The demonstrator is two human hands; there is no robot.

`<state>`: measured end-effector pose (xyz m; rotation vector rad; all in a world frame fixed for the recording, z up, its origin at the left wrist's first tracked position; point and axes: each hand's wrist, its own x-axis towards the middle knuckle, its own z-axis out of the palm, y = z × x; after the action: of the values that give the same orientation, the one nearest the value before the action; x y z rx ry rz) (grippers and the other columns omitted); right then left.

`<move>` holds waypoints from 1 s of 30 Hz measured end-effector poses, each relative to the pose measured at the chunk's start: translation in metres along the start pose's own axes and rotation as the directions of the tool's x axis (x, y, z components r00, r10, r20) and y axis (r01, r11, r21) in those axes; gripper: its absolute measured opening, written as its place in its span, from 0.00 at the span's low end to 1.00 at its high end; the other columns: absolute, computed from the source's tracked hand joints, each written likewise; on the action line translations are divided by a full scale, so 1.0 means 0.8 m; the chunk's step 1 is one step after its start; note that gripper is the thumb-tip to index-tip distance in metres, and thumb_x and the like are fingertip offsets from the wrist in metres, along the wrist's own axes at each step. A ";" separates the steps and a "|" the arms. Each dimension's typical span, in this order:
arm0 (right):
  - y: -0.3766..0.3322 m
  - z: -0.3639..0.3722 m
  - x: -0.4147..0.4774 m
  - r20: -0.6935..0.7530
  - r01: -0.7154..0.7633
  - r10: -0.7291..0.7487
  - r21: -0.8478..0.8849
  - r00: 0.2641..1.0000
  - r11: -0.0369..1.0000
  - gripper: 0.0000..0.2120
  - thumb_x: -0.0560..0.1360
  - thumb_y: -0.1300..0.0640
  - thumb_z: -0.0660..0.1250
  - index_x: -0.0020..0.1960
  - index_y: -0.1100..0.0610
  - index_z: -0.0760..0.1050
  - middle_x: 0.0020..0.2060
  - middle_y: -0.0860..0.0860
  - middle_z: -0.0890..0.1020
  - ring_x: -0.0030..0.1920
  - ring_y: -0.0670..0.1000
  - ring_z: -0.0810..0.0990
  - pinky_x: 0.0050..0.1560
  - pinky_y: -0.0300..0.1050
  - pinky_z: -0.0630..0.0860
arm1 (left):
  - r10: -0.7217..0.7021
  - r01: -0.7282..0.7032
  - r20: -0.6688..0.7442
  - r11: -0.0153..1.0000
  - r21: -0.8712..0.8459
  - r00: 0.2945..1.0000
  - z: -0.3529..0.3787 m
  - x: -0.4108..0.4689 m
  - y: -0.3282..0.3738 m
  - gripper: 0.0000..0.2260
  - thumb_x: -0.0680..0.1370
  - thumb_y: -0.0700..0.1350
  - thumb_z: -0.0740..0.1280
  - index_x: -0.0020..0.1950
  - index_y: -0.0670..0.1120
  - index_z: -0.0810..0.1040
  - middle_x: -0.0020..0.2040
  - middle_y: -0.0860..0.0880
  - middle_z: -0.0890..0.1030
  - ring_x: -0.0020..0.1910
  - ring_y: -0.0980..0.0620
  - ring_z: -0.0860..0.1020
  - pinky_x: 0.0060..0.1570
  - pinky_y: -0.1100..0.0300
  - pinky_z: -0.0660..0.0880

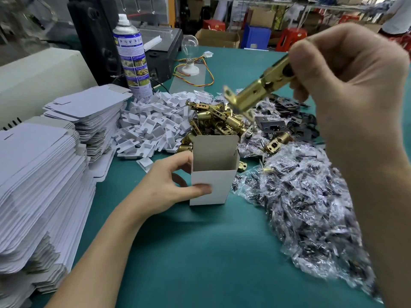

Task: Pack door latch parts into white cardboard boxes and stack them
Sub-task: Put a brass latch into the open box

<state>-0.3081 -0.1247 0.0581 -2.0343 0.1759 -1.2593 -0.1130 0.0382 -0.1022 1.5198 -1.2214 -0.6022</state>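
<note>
- Box [212, 187] stood upright and open-topped on the table [200, 252], just before the latch pile [213, 121]; nothing showed inside it.
- Latch [255, 90], brass, hung tilted above and right of the box, not yet in.
- Judged early: no packed or stacked boxes in sight; flat blanks [33, 174] waited at left.
- Left hand [164, 190] gripped the box, thumb on its front.
- Right hand [347, 70] pinched the latch's tail, fingers curled.

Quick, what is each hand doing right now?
Left hand: holds the open white box upright on the table.
Right hand: holds a brass latch in the air above the box.
</note>
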 end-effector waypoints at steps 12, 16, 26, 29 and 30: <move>0.027 0.044 -0.034 0.211 -0.183 0.218 -0.173 0.953 0.968 0.09 0.74 0.52 0.78 0.44 0.57 0.83 0.32 0.48 0.82 0.31 0.42 0.75 0.34 0.36 0.73 | -0.024 0.025 0.010 0.999 -0.023 1.000 -0.003 -0.001 0.002 0.18 0.72 0.53 0.80 0.60 0.55 0.83 0.53 0.51 0.86 0.54 0.48 0.83 0.45 0.53 0.84; 0.026 0.047 -0.025 0.201 -0.202 0.231 -0.154 0.952 0.967 0.09 0.75 0.51 0.78 0.44 0.56 0.84 0.34 0.48 0.85 0.33 0.47 0.81 0.36 0.39 0.77 | -0.008 0.008 0.016 1.000 -0.010 1.000 -0.004 -0.001 0.005 0.17 0.72 0.51 0.80 0.59 0.57 0.84 0.53 0.51 0.85 0.54 0.48 0.82 0.45 0.56 0.82; 0.035 0.049 -0.030 0.221 -0.188 0.230 -0.196 0.948 0.962 0.08 0.75 0.52 0.78 0.45 0.56 0.83 0.34 0.50 0.84 0.34 0.50 0.79 0.36 0.40 0.75 | -0.009 0.009 0.019 1.000 -0.010 1.000 -0.007 -0.001 0.001 0.16 0.72 0.53 0.80 0.59 0.60 0.83 0.53 0.53 0.85 0.55 0.50 0.83 0.46 0.53 0.85; 0.037 0.049 -0.033 0.308 -0.105 0.213 -0.333 0.927 0.937 0.11 0.73 0.46 0.77 0.44 0.54 0.83 0.37 0.49 0.82 0.37 0.50 0.78 0.40 0.44 0.76 | -0.019 0.019 0.016 1.000 -0.004 1.000 -0.006 0.000 0.000 0.18 0.72 0.53 0.80 0.60 0.56 0.83 0.52 0.52 0.85 0.54 0.50 0.83 0.45 0.49 0.85; 0.038 0.051 -0.033 0.348 -0.066 0.210 -0.383 0.914 0.921 0.12 0.72 0.44 0.76 0.43 0.52 0.83 0.39 0.48 0.81 0.39 0.48 0.76 0.42 0.47 0.75 | -0.015 0.015 0.016 1.000 0.000 1.000 -0.006 0.000 -0.001 0.18 0.72 0.53 0.80 0.60 0.56 0.83 0.52 0.52 0.84 0.53 0.51 0.83 0.44 0.49 0.85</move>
<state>-0.2808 -0.1138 0.0091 -2.4941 0.3869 -0.7541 -0.1088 0.0401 -0.1011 1.5275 -1.2234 -0.6258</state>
